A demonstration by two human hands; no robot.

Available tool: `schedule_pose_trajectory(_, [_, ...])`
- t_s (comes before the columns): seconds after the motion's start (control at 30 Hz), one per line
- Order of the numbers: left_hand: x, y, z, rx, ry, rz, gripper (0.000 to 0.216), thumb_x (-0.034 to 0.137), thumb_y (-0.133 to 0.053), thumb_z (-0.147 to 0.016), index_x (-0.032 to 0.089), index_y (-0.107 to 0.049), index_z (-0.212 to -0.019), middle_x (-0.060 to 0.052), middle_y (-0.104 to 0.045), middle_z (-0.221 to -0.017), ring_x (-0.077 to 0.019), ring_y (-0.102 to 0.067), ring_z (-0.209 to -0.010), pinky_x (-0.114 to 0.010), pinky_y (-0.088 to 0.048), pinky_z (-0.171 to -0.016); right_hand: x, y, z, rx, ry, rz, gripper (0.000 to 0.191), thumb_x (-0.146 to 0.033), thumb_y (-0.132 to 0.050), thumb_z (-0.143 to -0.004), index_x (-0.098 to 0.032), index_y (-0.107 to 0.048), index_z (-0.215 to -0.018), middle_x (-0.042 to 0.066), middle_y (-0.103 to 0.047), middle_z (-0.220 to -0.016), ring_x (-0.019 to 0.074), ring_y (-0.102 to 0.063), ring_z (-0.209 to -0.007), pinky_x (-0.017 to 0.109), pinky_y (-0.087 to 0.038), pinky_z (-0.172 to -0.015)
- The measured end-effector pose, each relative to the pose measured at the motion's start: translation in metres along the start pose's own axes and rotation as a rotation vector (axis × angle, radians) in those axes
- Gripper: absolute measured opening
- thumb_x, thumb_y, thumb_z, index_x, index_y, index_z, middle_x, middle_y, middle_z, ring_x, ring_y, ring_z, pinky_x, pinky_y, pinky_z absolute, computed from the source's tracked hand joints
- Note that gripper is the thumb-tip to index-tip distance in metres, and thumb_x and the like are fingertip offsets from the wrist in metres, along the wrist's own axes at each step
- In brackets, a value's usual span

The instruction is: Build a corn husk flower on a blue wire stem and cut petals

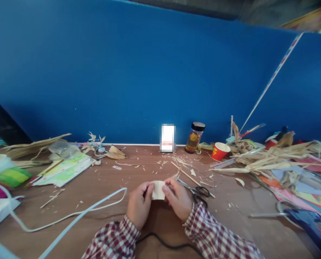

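Between both hands, just above the brown table [106, 194], is a small cream-coloured flat piece [158, 190], perhaps corn husk or paper. My left hand [139, 202] pinches its left edge between thumb and fingers. Its right edge is gripped by my right hand [178, 199], the thumb in front and the fingers partly hidden behind. Black-handled scissors [202, 193] lie on the table right beside my right hand. A thin wooden stick [186, 174] rests near the scissors, with pale scraps scattered around it.
A glue gun [303, 217] lies at the right, below heaped dried corn husks [273, 162]. Farther back stand a dark-lidded jar [195, 137], a red paper cup [220, 151] and a blurred-out upright white object [168, 138]. A white cable [76, 214] loops across the left.
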State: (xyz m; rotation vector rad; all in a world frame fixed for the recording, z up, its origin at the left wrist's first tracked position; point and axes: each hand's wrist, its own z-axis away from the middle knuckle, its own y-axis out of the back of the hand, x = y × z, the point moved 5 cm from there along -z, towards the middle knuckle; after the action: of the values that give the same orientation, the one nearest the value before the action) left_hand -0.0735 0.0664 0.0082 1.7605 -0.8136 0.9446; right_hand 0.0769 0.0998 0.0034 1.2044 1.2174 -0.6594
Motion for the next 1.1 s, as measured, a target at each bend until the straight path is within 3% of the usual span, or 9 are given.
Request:
schedule_pose_trajectory(0.1, [0.003, -0.01, 0.004, -0.096, -0.019, 0.096, 0.029, 0.039, -0.046, -0.082, 0.017, -0.064, -0.084, -0.004, -0.066, -0.071, -0.0181, -0.059, -0.065, -0.026, -0.043, -0.061, -0.002, -0.008, 0.003, -0.006, -0.024, 0.026, 0.025, -0.043, -0.044, -0.085, -0.02, -0.051, -0.079, -0.002, -0.057, -0.059, 0.012, -0.053, -0.05, 0.023, -0.038, -0.047])
schedule_pose_trajectory(0.23, [-0.005, -0.018, 0.004, -0.195, 0.099, 0.187, 0.03, 0.044, -0.056, -0.074, 0.015, -0.061, -0.067, 0.0, -0.058, -0.051, -0.0135, -0.052, -0.047, -0.022, -0.039, -0.047, -0.007, -0.002, 0.002, 0.07, -0.059, 0.046, 0.024, -0.04, -0.046, -0.084, -0.021, -0.048, -0.069, -0.004, -0.052, -0.051, 0.0115, -0.05, -0.046, 0.022, -0.037, -0.046])
schedule_pose_trajectory(0.37, [-0.013, -0.02, 0.003, -0.173, 0.235, 0.273, 0.035, 0.049, -0.055, -0.072, 0.015, -0.058, -0.061, 0.002, -0.053, -0.046, -0.0104, -0.047, -0.039, -0.02, -0.037, -0.041, -0.009, 0.003, 0.0, 0.095, -0.059, 0.075, 0.024, -0.037, -0.046, -0.084, -0.021, -0.048, -0.067, -0.004, -0.05, -0.049, 0.0122, -0.052, -0.049, 0.022, -0.036, -0.046])
schedule_pose_trajectory(0.63, [-0.019, -0.018, 0.001, -0.155, 0.298, 0.308, 0.039, 0.052, -0.055, -0.071, 0.015, -0.064, -0.073, 0.001, -0.058, -0.051, -0.0122, -0.052, -0.043, -0.021, -0.043, -0.042, -0.007, 0.003, 0.0, 0.105, -0.035, 0.17, 0.031, -0.038, -0.038, -0.088, -0.021, -0.046, -0.063, -0.002, -0.054, -0.05, 0.0119, -0.05, -0.043, 0.023, -0.036, -0.046])
schedule_pose_trajectory(0.87, [-0.015, -0.015, 0.002, -0.112, 0.242, 0.255, 0.041, 0.05, -0.052, -0.074, 0.014, -0.066, -0.084, 0.001, -0.057, -0.05, -0.0136, -0.052, -0.044, -0.022, -0.043, -0.042, -0.001, 0.001, 0.001, 0.132, -0.057, 0.127, 0.037, -0.042, -0.031, -0.09, -0.021, -0.047, -0.064, -0.001, -0.055, -0.049, 0.0126, -0.051, -0.041, 0.024, -0.038, -0.044])
schedule_pose_trajectory(1.1, [-0.017, 0.002, -0.003, 0.009, 0.203, 0.133, 0.036, 0.049, -0.049, -0.077, 0.016, -0.064, -0.074, 0.0, -0.059, -0.05, -0.0142, -0.053, -0.043, -0.023, -0.042, -0.044, 0.004, 0.015, -0.005, 0.278, -0.025, -0.046, 0.032, -0.047, -0.039, -0.086, -0.019, -0.055, -0.089, 0.005, -0.062, -0.07, 0.0157, -0.057, -0.058, 0.025, -0.045, -0.048])
